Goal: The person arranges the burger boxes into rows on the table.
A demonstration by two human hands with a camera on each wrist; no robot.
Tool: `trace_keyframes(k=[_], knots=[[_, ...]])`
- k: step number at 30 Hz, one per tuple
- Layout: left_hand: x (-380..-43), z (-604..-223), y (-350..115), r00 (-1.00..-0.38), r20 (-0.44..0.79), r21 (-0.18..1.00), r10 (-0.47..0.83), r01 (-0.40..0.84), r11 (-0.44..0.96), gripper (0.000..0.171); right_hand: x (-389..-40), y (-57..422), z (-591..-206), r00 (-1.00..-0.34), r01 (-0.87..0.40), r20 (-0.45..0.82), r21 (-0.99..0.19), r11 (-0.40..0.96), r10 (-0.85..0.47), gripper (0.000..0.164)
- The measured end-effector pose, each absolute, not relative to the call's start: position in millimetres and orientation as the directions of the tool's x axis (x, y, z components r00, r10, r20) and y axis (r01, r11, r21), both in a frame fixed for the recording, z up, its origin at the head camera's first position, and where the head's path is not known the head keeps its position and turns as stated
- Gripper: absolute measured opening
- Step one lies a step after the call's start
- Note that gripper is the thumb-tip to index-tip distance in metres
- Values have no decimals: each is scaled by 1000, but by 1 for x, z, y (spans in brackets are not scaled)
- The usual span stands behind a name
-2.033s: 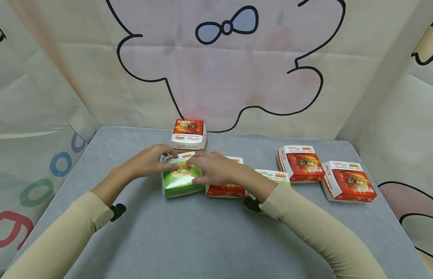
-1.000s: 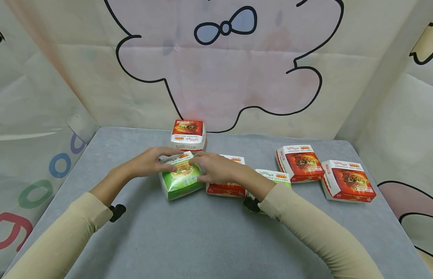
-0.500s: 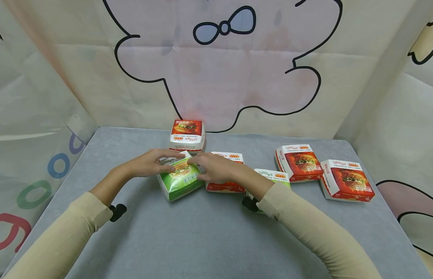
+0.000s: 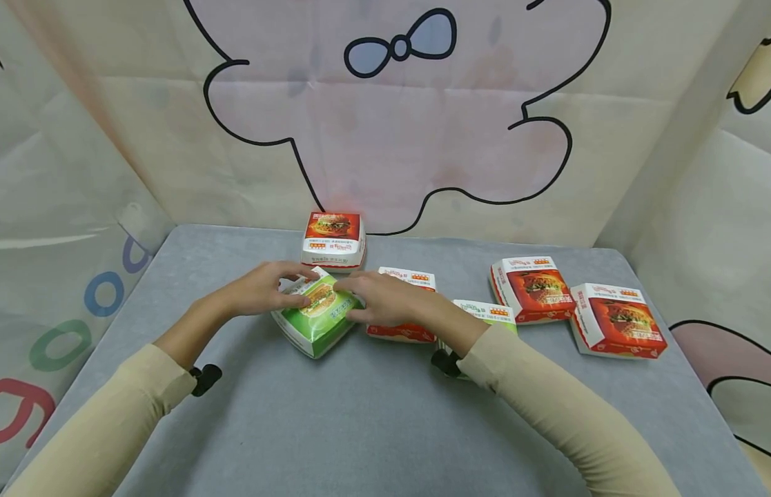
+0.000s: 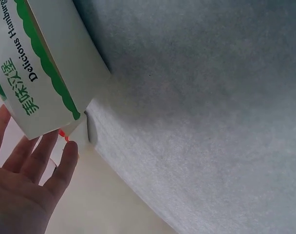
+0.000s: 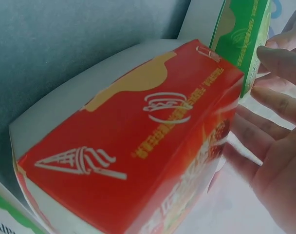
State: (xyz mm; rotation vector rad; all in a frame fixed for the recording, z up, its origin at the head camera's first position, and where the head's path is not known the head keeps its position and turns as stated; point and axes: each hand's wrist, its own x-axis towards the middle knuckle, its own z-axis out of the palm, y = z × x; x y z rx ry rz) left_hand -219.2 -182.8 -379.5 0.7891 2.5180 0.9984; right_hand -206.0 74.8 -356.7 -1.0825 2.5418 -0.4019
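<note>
A green and white burger box [image 4: 326, 319] lies turned at an angle on the cloth, between both hands. My left hand [image 4: 264, 286] touches its left side, the thumb on the lid and the fingers at the far corner. In the left wrist view those fingers [image 5: 41, 156] are spread and nearly straight beside the box. From the right, my right hand [image 4: 385, 298] touches the same box with thumb and fingertips. A red burger box [image 4: 400, 333] sits just right of it, partly hidden behind the right hand; it fills much of the right wrist view.
Behind the green box stands another red burger box [image 4: 333, 241]. A second green box [image 4: 484, 312] lies partly under the right forearm. Two red boxes [image 4: 537, 293] sit side by side at the right. A printed curtain [image 4: 385, 152] closes off the grey table's [image 4: 335, 428] back.
Between my hands the green box has turned, its near corner swinging toward me and its left edge shifting left. The red box beside it has slid slightly away from me. Both hands have barely moved.
</note>
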Motion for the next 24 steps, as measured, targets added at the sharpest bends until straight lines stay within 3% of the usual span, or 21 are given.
trace_keyframes(k=[17,24], knots=[[-221,-378,-181,-840,-87,624,535,372,687,46,-195,70,-349,-707,-663,-136,-213,718,-694,57],[-220,-380,-182,-841,-76,627,535,377,682,46,-193,68,-348,-704,-643,-175,-254,722,-688,55]])
